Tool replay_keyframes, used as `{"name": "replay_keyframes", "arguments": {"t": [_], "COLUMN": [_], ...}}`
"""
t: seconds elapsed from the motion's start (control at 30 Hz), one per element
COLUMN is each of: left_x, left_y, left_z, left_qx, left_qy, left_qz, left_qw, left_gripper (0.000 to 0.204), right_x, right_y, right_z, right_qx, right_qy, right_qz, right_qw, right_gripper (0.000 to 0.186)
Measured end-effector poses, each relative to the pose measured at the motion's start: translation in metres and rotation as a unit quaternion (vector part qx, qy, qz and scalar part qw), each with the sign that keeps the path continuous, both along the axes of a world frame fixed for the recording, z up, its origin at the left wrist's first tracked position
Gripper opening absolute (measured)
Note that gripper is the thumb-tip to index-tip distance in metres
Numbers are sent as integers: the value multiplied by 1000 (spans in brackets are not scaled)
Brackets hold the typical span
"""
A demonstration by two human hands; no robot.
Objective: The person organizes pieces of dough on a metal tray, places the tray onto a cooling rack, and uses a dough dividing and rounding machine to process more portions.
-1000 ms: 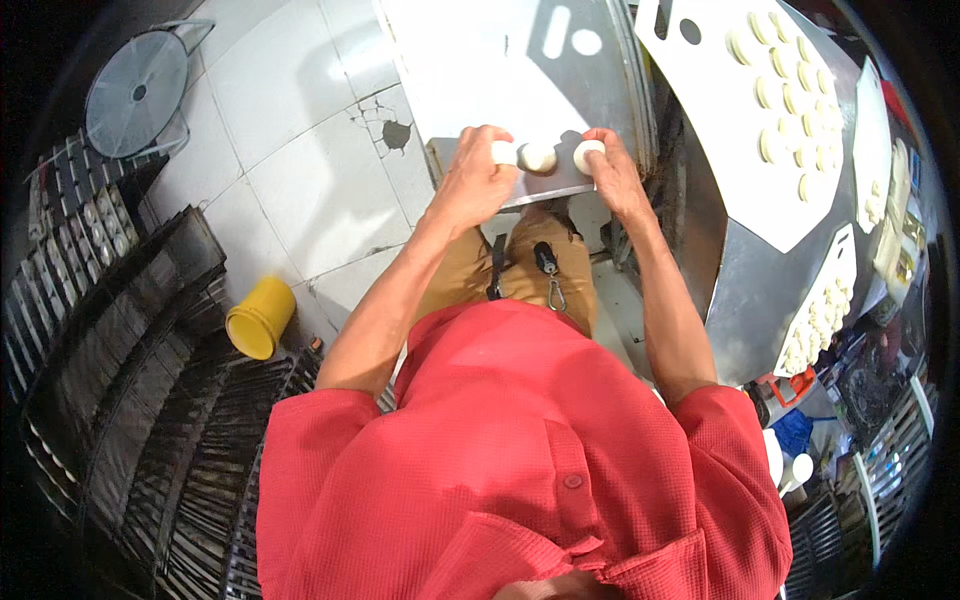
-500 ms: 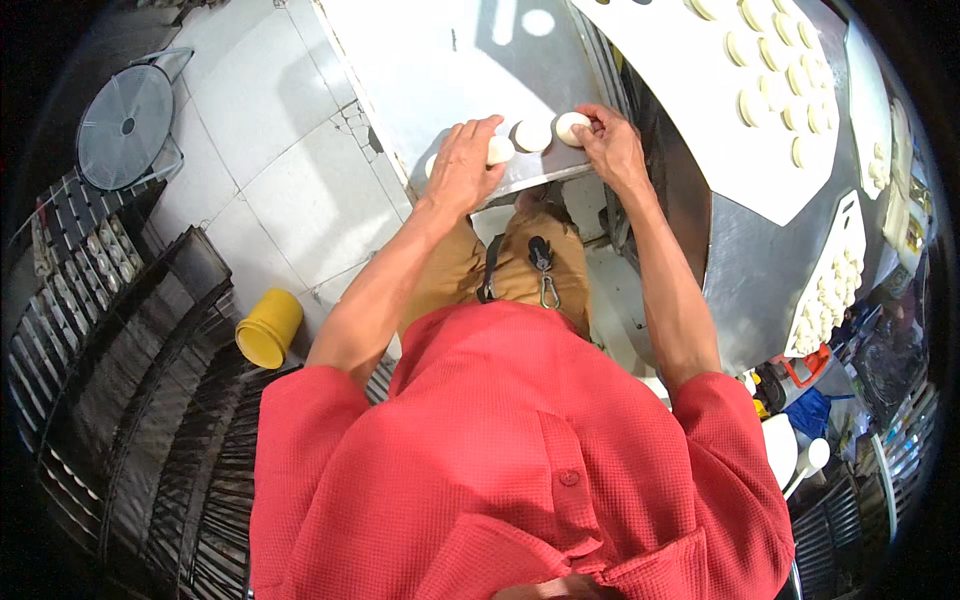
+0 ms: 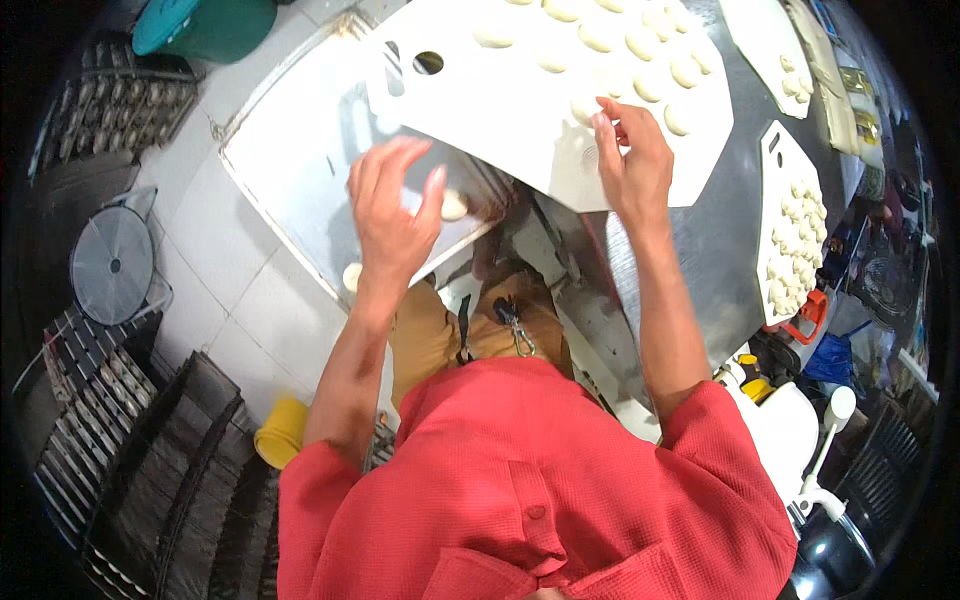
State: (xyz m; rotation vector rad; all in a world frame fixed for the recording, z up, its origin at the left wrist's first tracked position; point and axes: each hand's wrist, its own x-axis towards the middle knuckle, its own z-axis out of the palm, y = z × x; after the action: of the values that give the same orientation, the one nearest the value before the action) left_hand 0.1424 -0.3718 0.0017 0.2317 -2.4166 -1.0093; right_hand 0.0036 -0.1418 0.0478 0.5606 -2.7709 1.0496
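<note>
My left hand (image 3: 393, 215) hovers over the metal tray (image 3: 300, 190), fingers spread and holding nothing. A round white dough piece (image 3: 454, 206) lies on the tray just right of its thumb. Another dough piece (image 3: 352, 277) sits by the tray's near left edge, partly behind my left wrist. My right hand (image 3: 638, 170) reaches over the white board (image 3: 520, 140), its thumb and fingers curved and apart. Its fingertips are at the edge of a pale dough round (image 3: 583, 110); whether they touch it is unclear. Several more dough rounds (image 3: 647, 88) cover the board's far part.
The board overlaps the tray's right side and rests partly on a dark metal table (image 3: 665, 260). A smaller white board (image 3: 775, 180) with small dough pieces lies at right. A yellow bucket (image 3: 281, 432), a round fan (image 3: 112, 265), racks (image 3: 150, 480) and a green tub (image 3: 215, 25) stand left.
My right hand has left the dough piece on the tray and moved to the board. My left hand has lifted off the dough and spread its fingers. The view has shifted right.
</note>
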Motion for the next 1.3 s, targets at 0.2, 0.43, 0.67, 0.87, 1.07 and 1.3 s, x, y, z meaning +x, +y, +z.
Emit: {"name": "replay_keyframes", "arguments": {"t": [0.2,0.43,0.67,0.87,1.07,1.3], "left_x": [-165,-172,-161,-199,-108,110], "left_y": [52,70,42,-7,-51,-129], "left_z": [20,28,39,27,34,-61], "left_qx": [-49,-13,534,47,226,340], "left_qy": [9,-44,-70,-280,-195,-354], "left_qz": [-52,-162,43,-62,-70,157], "left_qw": [997,986,842,957,952,857], "left_gripper": [30,32,29,54,45,37], "right_x": [-36,-47,-96,-116,-24,90], "right_y": [9,29,37,36,-24,-162], "right_z": [-1,-15,8,-24,33,-64], "right_qx": [85,-340,-18,78,-84,13], "right_qy": [-102,-355,-204,-48,-301,-336], "right_qz": [-9,-14,-35,43,48,246], "right_qw": [991,871,978,995,949,909], "right_gripper": [39,38,47,41,23,31]}}
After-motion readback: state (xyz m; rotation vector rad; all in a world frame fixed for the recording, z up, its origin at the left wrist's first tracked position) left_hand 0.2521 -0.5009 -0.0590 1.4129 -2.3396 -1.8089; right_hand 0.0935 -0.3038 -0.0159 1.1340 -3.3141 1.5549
